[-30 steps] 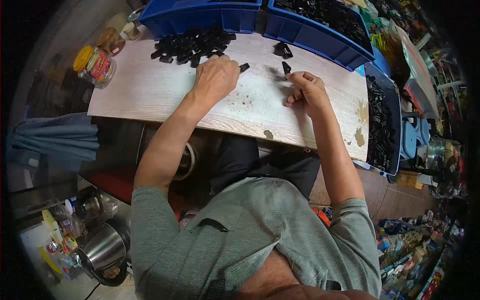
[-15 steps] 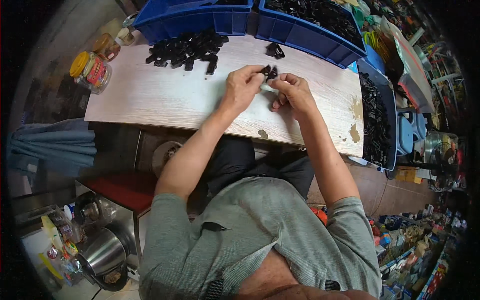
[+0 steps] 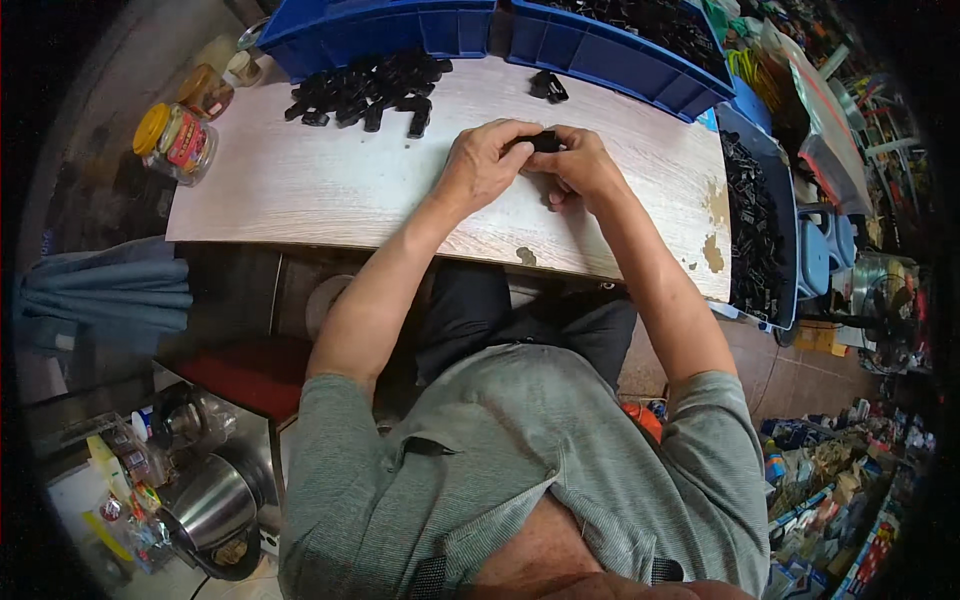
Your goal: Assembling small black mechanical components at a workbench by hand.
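Observation:
Over the middle of the table (image 3: 310, 190), a small black plastic part (image 3: 544, 142) is gripped from both sides. My left hand (image 3: 488, 162) closes on its left end with thumb and fingers. At the other end my right hand (image 3: 588, 168) pinches it, lower fingers curled beneath. Much of the part is hidden by the fingers. A heap of similar black plastic parts (image 3: 365, 92) lies beyond my left hand, with a few loose at its near side. Past my right hand sits a small cluster of black parts (image 3: 548, 87).
Two blue bins, one left (image 3: 380, 35) and one right (image 3: 610, 62), line the far edge, the right one full of black parts. Another blue bin (image 3: 786, 230) stands beside the table's right end. Jars, one yellow-lidded (image 3: 180, 148), stand at the left. Blue stools (image 3: 812, 260) are farther right.
Two black pieces seen between my fingers, slightly apart, now show as one dark shape. My hands have drawn closer around it. The view has shifted slightly.

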A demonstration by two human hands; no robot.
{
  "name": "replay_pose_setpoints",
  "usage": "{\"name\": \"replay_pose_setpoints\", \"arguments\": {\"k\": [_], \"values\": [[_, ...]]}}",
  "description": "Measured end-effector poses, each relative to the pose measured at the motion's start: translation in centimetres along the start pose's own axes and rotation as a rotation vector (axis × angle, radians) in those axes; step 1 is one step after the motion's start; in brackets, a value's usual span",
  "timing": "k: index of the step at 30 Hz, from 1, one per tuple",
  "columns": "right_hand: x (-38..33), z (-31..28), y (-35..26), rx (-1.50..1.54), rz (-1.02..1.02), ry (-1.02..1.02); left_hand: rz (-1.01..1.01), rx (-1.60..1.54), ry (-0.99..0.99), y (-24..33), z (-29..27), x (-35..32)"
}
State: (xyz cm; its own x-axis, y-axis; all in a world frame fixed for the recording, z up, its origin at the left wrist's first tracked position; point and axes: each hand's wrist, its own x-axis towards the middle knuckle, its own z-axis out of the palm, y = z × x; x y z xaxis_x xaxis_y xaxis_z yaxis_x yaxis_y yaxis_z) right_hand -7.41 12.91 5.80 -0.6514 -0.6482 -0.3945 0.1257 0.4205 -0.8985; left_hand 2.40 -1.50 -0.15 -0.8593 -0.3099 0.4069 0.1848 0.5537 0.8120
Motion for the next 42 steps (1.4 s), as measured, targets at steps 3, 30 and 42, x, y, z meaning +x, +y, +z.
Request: {"name": "replay_pose_setpoints", "arguments": {"k": [3,30,42], "values": [[0.3,0.0,-0.2,-0.069,0.025,0.017,0.050,0.046,-0.012,0.2,0.1,0.1],[1.1,-0.9,2.3,-0.214,-0.083,0.146,0.386,0.340,-0.097,0.0,0.2,1.0],[0.7,-1.2,1.9,-0.002,-0.009,0.106,0.317,0.630,0.227,0.8,-1.5,-1.3]]}}
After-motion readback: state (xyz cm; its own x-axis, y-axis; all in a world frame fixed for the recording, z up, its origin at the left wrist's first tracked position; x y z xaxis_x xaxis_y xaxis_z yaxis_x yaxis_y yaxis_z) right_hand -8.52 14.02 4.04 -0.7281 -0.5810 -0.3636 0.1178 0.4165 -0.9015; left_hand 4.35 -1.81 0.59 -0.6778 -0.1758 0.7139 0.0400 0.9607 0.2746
